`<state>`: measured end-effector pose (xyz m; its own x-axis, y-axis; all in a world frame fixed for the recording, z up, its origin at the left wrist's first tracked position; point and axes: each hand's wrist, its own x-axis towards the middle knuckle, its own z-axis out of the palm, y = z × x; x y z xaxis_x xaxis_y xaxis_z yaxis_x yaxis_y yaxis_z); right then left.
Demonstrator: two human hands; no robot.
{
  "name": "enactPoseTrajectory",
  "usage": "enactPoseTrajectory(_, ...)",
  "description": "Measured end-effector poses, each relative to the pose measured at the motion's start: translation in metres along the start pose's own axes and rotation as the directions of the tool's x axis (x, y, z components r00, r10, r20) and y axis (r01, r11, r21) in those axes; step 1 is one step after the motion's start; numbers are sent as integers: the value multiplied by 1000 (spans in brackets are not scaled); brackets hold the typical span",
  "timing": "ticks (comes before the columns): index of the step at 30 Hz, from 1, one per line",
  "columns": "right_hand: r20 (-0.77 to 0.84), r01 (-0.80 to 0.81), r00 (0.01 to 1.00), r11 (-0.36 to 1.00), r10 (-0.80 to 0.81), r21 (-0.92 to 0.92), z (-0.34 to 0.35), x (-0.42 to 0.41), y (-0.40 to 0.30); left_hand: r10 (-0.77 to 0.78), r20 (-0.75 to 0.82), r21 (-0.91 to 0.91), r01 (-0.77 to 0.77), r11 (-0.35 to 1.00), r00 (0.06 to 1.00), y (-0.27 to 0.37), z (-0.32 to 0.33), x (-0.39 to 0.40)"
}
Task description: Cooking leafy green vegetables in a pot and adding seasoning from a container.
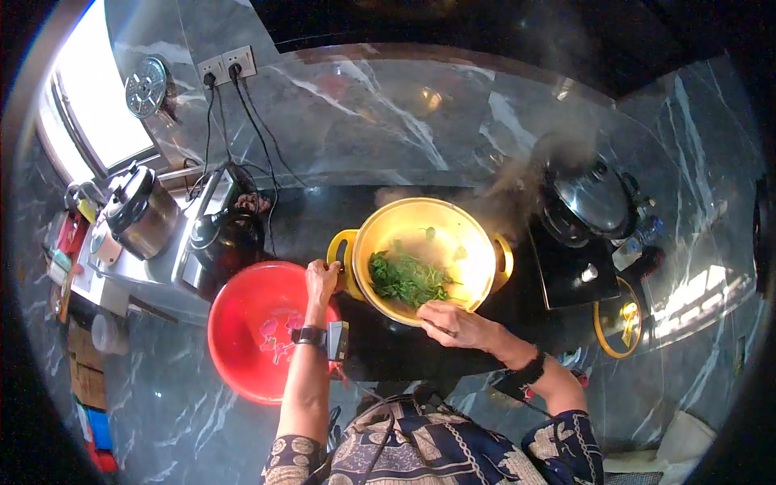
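A yellow two-handled pot [424,209] stands before me on the black cooktop, with leafy greens [409,277] in its lower part and steam over it. My left hand [321,280] is at the pot's left handle, its fingers closed on the handle's edge. At the pot's near rim, my right hand [451,324] has its fingers curled round something thin, mostly hidden, that may be a utensil. A red plastic basin [242,339] with a flower pattern lies partly under my left forearm, to the left of the pot.
Right of the pot, a black lidded pan [591,197] steams near a glass lid [617,318] with an amber rim. On the left stand a dark kettle [227,239] and a steel pressure cooker [142,215]. Power cords [257,124] hang from wall sockets down to the counter.
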<state>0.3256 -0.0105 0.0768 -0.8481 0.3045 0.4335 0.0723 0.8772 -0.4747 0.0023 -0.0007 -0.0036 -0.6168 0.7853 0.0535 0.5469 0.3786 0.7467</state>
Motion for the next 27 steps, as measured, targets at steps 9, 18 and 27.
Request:
enactPoseTrajectory(9,-230,-279,948,921,219,-272,-5,-5,69,-45,16,-48,46,998,999,2,-1,-3)
enactPoseTrajectory(18,-114,-200,976,973,187,-117,-11,16,38,-75,8,-94,76,993,997,-24,0,5)
enactPoseTrajectory(27,232,-170,963,978,138,122,-10,22,-6,51,-124,-71,-60,996,991,-26,3,6)
